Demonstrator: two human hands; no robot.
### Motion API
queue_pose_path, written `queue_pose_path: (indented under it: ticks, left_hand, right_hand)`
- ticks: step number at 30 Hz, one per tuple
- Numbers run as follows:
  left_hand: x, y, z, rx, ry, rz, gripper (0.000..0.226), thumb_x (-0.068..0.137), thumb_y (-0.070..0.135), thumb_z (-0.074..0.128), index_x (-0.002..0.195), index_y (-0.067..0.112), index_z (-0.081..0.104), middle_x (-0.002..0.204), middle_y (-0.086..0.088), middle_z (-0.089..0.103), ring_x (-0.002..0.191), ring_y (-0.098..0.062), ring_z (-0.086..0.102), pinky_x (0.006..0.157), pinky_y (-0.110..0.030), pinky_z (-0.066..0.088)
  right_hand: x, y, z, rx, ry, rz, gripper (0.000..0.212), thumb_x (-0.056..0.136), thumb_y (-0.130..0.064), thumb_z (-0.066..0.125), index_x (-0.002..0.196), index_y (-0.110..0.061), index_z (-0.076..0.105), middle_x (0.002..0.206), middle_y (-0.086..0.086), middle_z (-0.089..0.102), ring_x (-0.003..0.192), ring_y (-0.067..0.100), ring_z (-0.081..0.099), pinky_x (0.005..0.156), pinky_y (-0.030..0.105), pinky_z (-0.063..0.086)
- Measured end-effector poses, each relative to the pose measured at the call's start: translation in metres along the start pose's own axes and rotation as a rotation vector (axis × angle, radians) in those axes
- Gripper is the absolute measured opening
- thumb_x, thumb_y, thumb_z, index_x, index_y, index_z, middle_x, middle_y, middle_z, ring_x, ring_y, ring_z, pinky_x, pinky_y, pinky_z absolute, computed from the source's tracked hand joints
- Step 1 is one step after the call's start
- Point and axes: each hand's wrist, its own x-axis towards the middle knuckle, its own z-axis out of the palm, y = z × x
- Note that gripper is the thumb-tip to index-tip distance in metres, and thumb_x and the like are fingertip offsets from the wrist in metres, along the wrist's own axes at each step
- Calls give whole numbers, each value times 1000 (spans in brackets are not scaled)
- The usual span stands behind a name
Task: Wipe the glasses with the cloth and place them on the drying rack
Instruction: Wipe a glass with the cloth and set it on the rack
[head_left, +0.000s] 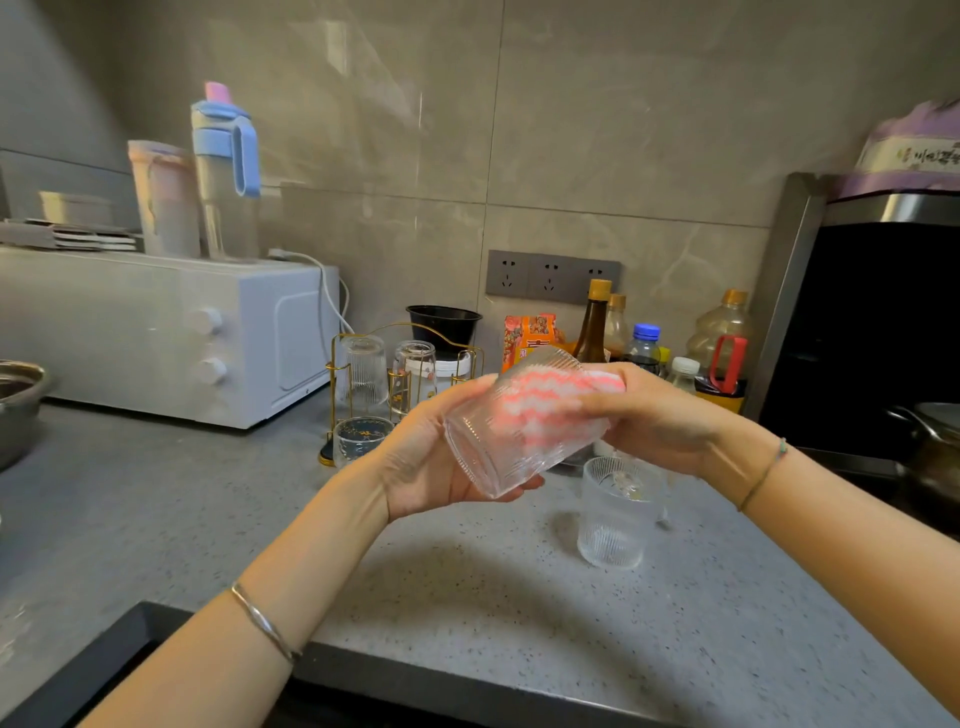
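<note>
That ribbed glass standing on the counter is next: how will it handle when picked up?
Clear-walled, the ribbed glass is probably rigid and breakable. Its vertical ribs should aid grip, though any wetness could make it slip. Upright on the counter, it likely won't roll.

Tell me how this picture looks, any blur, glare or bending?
Head view: wide-angle bend tilts the microwave; the bottles on it are motion-blurred; glare streaks the wall tiles; a soft shadow falls on the counter; the glass, with the cloth pushed inside, is fairly sharp.
</note>
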Motion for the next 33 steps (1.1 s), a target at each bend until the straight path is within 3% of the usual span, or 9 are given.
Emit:
queue_pose_path:
  ticks: [5,9,12,16,19,22,25,29,33]
  left_hand:
    - [-1,0,0,-29,90,41,57,75,44,67,121,10,60,101,-19,71,90,-43,67,69,-41,60]
    - [2,-4,1,-72,167,107,58,74,40,74,123,12,60,111,-18,67,96,-40,66,68,-41,61]
    - [3,-5,3,-135,202,155,51,74,40,67,116,11,63,108,-18,68,95,-35,64,72,-40,59]
    - [6,-8,11,-215,168,193,52,80,44,64,117,7,65,107,-17,66,94,-28,62,87,-40,51]
    - [6,-8,14,-307,114,195,63,89,54,54,128,5,61,125,-19,60,113,-28,55,108,-42,36]
    - [6,-7,19,-336,90,209,63,93,56,45,127,6,62,127,-20,62,112,-29,60,105,-41,40]
    - [5,-5,22,-324,103,234,55,94,52,46,123,10,64,118,-17,67,104,-27,65,95,-40,48]
    - [8,-6,18,-311,138,230,55,93,48,52,129,8,60,113,-17,67,96,-27,67,78,-37,56]
    - [10,-16,14,-325,203,212,57,85,46,61,126,7,61,110,-16,68,96,-27,66,86,-40,55]
  right_hand:
    - [3,5,-7,102,134,-72,37,81,-19,65,117,-16,69,101,7,71,80,12,67,66,25,51]
    - [0,0,0,135,342,-313,36,88,-12,62,123,-17,65,102,3,74,81,9,71,60,20,54]
    - [-4,1,17,-202,444,-520,30,90,-15,63,114,-32,67,107,-9,72,91,0,66,67,15,53]
    - [4,23,36,-680,458,-757,33,88,-27,68,118,-37,60,116,-18,62,112,1,55,95,20,47]
    - [12,33,41,-815,537,-813,30,86,-45,61,115,-40,62,128,-18,54,125,7,38,107,31,33]
    - [14,33,51,-730,544,-745,30,87,-50,55,114,-43,64,153,-18,29,145,9,10,119,34,11]
    - [16,35,56,-591,394,-686,39,92,-48,50,130,-40,56,161,-15,13,149,4,2,121,48,15]
    - [24,39,52,-485,429,-654,33,102,-26,45,132,-25,58,154,-9,36,146,-1,17,121,41,19]
    - [23,52,56,-397,475,-715,32,103,-12,42,130,-21,58,146,-9,47,143,3,29,119,35,24]
